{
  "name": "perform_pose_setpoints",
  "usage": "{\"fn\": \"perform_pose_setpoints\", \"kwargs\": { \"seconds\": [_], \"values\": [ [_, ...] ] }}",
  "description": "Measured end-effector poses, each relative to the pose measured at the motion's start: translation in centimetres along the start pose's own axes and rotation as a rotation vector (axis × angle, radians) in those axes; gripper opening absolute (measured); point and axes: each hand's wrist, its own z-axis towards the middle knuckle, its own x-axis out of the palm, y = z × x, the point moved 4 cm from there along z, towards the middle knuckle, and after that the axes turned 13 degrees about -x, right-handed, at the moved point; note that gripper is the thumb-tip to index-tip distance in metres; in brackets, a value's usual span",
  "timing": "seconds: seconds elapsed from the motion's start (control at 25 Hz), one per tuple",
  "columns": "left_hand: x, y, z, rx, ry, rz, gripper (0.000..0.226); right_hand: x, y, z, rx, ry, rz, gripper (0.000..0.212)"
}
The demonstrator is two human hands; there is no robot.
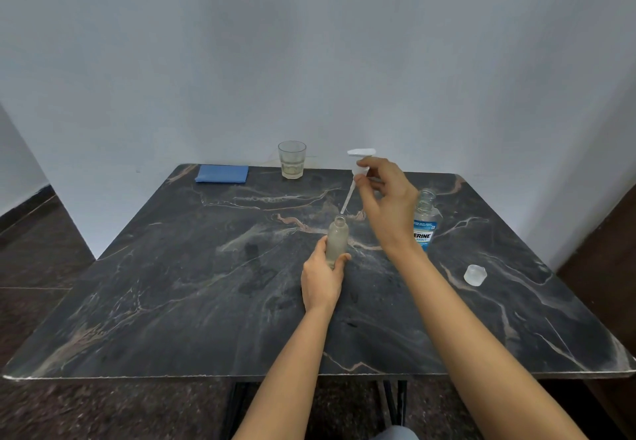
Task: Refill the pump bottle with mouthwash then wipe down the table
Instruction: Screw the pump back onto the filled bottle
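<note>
Dim, even, cool indoor light; only faint, soft shadows. Dull sheen on the dark marble table (172,284) toward 12 o'clock. Strong wide-angle bending of wall (309,43) lines at 3 and 9 o'clock. Slightly soft throughout, blurrier along 6 o'clock.

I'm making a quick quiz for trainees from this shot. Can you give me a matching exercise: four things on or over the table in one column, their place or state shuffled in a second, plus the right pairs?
Things:
1. white pump head with dip tube
2. small frosted clear bottle
3. folded blue cloth
4. clear mouthwash bottle with blue label

Place or state:
A. lying at the table's far left corner
B. standing uncapped behind the right forearm
C. held in the air by the right hand
D. upright, open-necked, gripped by the left hand

Pairs: 1-C, 2-D, 3-A, 4-B
</note>
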Motion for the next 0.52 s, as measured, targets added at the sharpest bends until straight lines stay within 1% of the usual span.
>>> {"fn": "perform_pose_setpoints", "kwargs": {
  "seconds": [0.08, 0.24, 0.52],
  "values": [
    [0.0, 0.0, 0.1, -0.002, -0.002, 0.006, 0.047, 0.3, -0.1, -0.4, 0.011, 0.016, 0.017, 0.017],
    [0.0, 0.0, 0.0, -0.005, 0.002, -0.004, 0.047, 0.4, -0.2, -0.5, 0.041, -0.001, 0.042, 0.017],
    [0.0, -0.1, -0.2, -0.001, 0.012, -0.014, 0.046, 0.2, -0.1, -1.7, 0.007, -0.059, 0.065, 0.015]
  ]
}}
